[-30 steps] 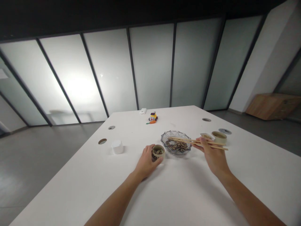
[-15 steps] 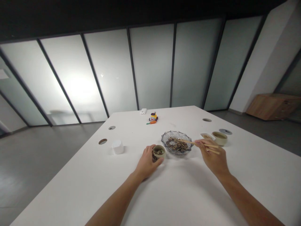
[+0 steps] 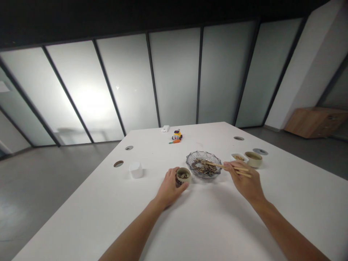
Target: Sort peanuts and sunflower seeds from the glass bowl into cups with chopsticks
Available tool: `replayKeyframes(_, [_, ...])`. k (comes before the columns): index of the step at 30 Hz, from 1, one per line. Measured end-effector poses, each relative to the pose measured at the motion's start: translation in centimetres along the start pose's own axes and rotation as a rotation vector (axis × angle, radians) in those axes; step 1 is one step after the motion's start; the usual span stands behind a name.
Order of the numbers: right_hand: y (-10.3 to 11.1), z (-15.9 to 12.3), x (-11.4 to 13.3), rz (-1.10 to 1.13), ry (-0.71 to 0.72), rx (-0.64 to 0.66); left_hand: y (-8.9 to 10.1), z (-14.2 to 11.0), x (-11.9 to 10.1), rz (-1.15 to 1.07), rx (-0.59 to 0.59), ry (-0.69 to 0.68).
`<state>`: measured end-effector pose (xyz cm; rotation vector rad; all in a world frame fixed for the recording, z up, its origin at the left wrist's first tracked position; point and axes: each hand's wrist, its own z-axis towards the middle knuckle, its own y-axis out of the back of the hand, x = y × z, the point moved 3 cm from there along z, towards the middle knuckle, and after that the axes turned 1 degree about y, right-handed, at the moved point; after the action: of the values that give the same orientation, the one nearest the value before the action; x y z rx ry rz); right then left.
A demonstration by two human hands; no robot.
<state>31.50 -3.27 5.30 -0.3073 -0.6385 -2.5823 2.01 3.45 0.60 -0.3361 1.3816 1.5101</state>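
Observation:
My left hand [image 3: 170, 187] is wrapped round a small greenish cup [image 3: 187, 179] standing on the white table. Inside the cup lie some dark striped seeds [image 3: 184, 176] that look like sunflower seeds. In my right hand [image 3: 246, 181] is a pair of wooden chopsticks [image 3: 217, 165], their tips down among the seeds in a scalloped clear glass bowl [image 3: 191, 159]. A heap of the same seeds [image 3: 205, 169] fills the bottom of that bowl, just right of the cup. Whether the tips pinch a seed is too small to tell.
Beyond my right hand stand a small white dish [image 3: 232, 156] holding pale bits and a second greenish cup [image 3: 255, 164]. A white container [image 3: 136, 170] is at the left. Farther back are a yellow toy vehicle [image 3: 177, 135], a toy carrot [image 3: 175, 141] and a white box [image 3: 165, 128].
The chopstick tips have shifted slightly left and down within the seeds, with my right hand moving a little the same way. My left hand and the cup stay in place.

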Motion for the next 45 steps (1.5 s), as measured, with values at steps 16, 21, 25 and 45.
replayKeyframes(16, [-0.6,-0.3,-0.8,0.651,-0.624,-0.221,0.0,0.0,-0.4,0.001,0.004,0.023])
replayKeyframes(21, [-1.4,-0.2,0.1,0.887,-0.667,-0.256,0.1,0.0,-0.3,0.003,0.002,0.019])
replayKeyframes(25, [-1.7,-0.1,1.3,0.986,-0.691,-0.185,0.1,0.0,-0.3,0.013,0.001,0.018])
replayKeyframes(45, [-1.4,-0.9,-0.8,0.354,-0.443,-0.005,-0.2,0.0,0.4,0.058,-0.032,0.029])
